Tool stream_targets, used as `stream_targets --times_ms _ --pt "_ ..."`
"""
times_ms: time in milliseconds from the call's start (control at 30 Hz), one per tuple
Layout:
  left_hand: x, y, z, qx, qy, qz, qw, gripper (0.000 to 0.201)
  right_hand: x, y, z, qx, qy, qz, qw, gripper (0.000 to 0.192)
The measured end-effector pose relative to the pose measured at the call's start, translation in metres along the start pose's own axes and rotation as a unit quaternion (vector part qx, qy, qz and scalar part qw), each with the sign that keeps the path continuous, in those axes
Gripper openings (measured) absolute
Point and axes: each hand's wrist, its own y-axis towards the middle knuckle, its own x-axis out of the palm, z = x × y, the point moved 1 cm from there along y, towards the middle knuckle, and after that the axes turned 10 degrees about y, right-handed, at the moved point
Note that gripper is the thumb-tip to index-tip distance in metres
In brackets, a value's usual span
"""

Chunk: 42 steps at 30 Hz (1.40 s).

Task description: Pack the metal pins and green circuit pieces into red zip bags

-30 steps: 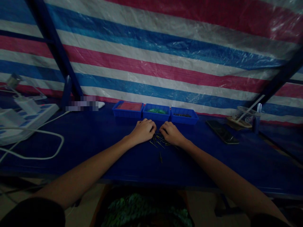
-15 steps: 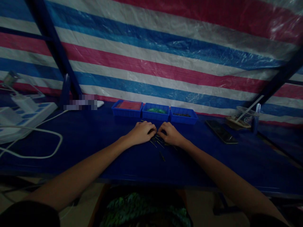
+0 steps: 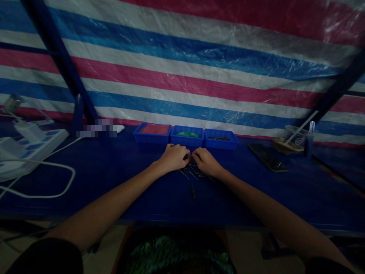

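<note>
Thin, dark metallic pieces like small drill bits or screws (image 3: 193,174) lie scattered on the blue table (image 3: 137,198); their exact kind is too small to tell. My left hand (image 3: 174,156) rests over the left of this pile, its fingers curled together. Facing it, my right hand (image 3: 207,161) sits over the pile's right side, fingertips bent inward and pinched. Both sets of fingertips nearly meet, and whatever lies between them is hidden. One single thin piece (image 3: 193,191) lies apart, nearer the table's front edge.
Behind my hands stand three blue bins: one with flat pinkish-red pieces (image 3: 154,129), one with green items (image 3: 187,134), one with dark thin pieces (image 3: 219,138). A phone (image 3: 268,156) and a plastic cup (image 3: 296,137) lie right. Left are a power strip (image 3: 54,142) and white cable (image 3: 72,175).
My left hand's fingers have closed further, and the gap at its thumb is gone. The fingertips of my right hand have drawn in. The lone thin piece has turned slightly.
</note>
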Motion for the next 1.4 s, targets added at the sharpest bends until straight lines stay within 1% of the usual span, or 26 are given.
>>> stream_targets --times_ms 167,267,367,500,667,733,867,1033,1167,1300,1400 --pt "0.000 -0.005 0.003 0.006 -0.005 0.008 1.000 0.022 -0.004 -0.003 0.000 -0.017 -0.030 -0.025 0.999 0.018" --pt "0.003 -0.010 0.000 -0.001 -0.017 0.015 1.000 0.024 -0.012 -0.007 -0.001 -0.030 -0.053 -0.054 0.997 0.016" --pt "0.005 -0.012 -0.005 -0.010 -0.032 0.017 0.999 0.024 -0.019 -0.009 -0.003 -0.023 -0.071 -0.077 0.994 0.013" --pt "0.006 -0.013 -0.007 -0.016 -0.050 0.012 0.999 0.023 -0.020 -0.009 -0.006 -0.006 -0.093 -0.078 0.993 0.006" --pt "0.006 -0.014 -0.001 -0.007 -0.066 0.021 0.998 0.022 -0.016 -0.009 -0.009 -0.015 -0.090 -0.064 0.994 0.004" --pt "0.005 -0.014 0.001 -0.005 -0.071 0.036 0.997 0.021 -0.017 -0.009 -0.009 -0.016 -0.077 -0.046 0.996 0.005" --pt "0.000 -0.014 0.001 0.000 -0.088 0.092 0.992 0.021 -0.020 -0.009 -0.013 -0.021 -0.029 -0.001 0.999 0.009" --pt "-0.009 -0.017 0.003 0.000 -0.126 0.136 0.983 0.023 -0.021 -0.010 -0.021 -0.035 0.001 0.029 0.999 0.018" --pt "-0.010 -0.020 0.007 0.001 -0.150 0.174 0.973 0.021 -0.018 -0.010 -0.024 -0.030 0.007 0.026 0.999 0.028" --pt "-0.007 -0.021 0.009 0.006 -0.140 0.210 0.968 0.019 -0.015 -0.011 -0.025 0.000 0.041 0.026 0.999 0.030" --pt "-0.006 -0.022 0.010 0.023 -0.140 0.223 0.965 0.020 -0.016 -0.012 -0.028 0.002 0.019 0.026 0.999 0.030"
